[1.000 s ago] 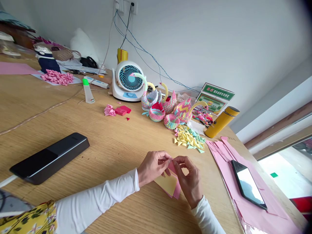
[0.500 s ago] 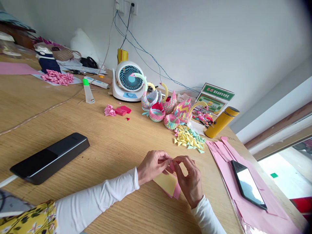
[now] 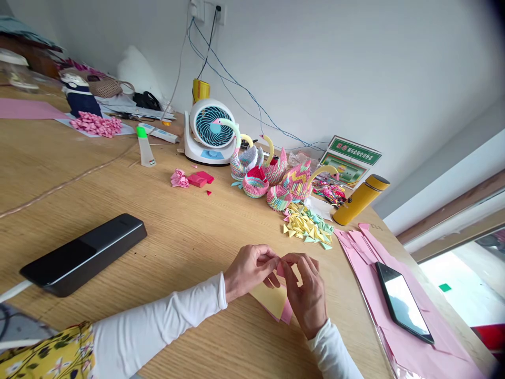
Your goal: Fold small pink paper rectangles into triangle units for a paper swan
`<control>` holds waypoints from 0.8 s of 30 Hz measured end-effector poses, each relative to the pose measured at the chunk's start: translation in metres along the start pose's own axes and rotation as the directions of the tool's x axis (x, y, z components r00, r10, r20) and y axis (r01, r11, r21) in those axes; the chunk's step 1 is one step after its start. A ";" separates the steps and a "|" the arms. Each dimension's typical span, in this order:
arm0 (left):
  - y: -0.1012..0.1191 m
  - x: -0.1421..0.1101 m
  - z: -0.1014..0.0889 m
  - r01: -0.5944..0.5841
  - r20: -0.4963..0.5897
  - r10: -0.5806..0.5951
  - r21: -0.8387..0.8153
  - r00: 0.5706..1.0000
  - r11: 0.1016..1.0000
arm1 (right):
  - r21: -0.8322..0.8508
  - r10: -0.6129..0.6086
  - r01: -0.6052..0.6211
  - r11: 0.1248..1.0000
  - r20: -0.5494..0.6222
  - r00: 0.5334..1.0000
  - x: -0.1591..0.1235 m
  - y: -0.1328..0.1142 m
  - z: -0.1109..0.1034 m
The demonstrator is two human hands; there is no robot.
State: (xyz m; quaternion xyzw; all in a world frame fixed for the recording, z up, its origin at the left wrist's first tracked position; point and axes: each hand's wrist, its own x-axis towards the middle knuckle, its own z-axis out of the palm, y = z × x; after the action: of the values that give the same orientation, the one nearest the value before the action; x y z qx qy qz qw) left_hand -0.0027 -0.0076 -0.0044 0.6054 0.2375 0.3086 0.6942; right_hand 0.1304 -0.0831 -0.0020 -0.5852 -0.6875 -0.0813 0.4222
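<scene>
A small piece of pink paper (image 3: 280, 269) is pinched between the fingertips of both my hands. My left hand (image 3: 252, 271) is closed on its left side, thumb and forefinger together. From the right, my right hand (image 3: 306, 289) grips it with thumb and forefinger; most of the piece is hidden by fingers. Under the hands lies a stack of yellow and pink paper slips (image 3: 270, 301) on the table. Beyond them is a pile of folded yellow and green paper triangles (image 3: 305, 223).
Folded-paper swans (image 3: 298, 181) stand behind the pile, beside a small fan (image 3: 213, 129). A yellow flask (image 3: 361, 200) is at the right. A phone (image 3: 404, 302) lies on pink paper sheets (image 3: 437, 355). A black device (image 3: 84, 255) sits at the left, near a glue bottle (image 3: 145, 150).
The view has shifted slightly. Both hands stay together at the pink paper, with only a slight change in the right hand's fingers.
</scene>
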 end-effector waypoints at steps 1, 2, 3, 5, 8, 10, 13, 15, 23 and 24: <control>0.001 0.000 0.000 -0.001 -0.005 0.001 -0.012 1.000 1.000 | -0.018 -0.026 0.025 1.000 -0.002 1.000 0.000 0.000 0.000; 0.001 -0.001 0.001 -0.002 -0.013 0.002 -0.021 1.000 1.000 | -0.038 -0.048 0.048 0.998 -0.002 0.999 -0.001 0.001 0.000; 0.002 -0.001 0.001 -0.003 -0.024 0.002 -0.028 1.000 1.000 | -0.057 -0.068 0.068 0.996 0.001 0.998 -0.001 0.001 0.000; 0.003 -0.002 0.002 -0.004 -0.053 0.002 -0.031 0.999 1.000 | -0.092 -0.102 0.102 0.990 0.012 0.995 -0.002 0.002 0.000; 0.003 -0.002 0.003 -0.015 -0.093 0.013 -0.025 0.996 1.000 | -0.143 -0.135 0.137 0.980 0.026 0.990 -0.004 0.004 0.002; 0.004 -0.001 0.003 -0.030 -0.113 0.027 -0.032 0.993 0.999 | -0.165 -0.159 0.161 0.973 0.027 0.987 -0.005 0.005 0.003; 0.005 0.000 0.002 -0.029 -0.136 0.018 -0.077 0.991 0.997 | -0.177 -0.187 0.188 0.966 0.024 0.982 -0.006 0.007 0.005; 0.007 0.000 0.001 -0.001 -0.143 -0.018 -0.128 0.990 0.992 | -0.190 -0.193 0.194 0.962 0.024 0.981 -0.006 0.007 0.005; 0.009 0.001 -0.002 0.062 -0.081 -0.090 -0.296 0.993 0.953 | -0.056 -0.066 0.067 0.996 0.011 0.998 -0.006 0.001 0.004; 0.009 0.001 -0.002 0.058 -0.078 -0.085 -0.295 0.993 0.954 | 0.007 -0.001 0.001 1.000 -0.004 1.000 -0.006 0.000 0.004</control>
State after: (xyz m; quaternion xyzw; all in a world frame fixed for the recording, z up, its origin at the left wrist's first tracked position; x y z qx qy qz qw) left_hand -0.0051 -0.0046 0.0038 0.4726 0.2420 0.3419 0.7753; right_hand 0.1278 -0.0849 -0.0084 -0.5833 -0.6871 -0.0803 0.4257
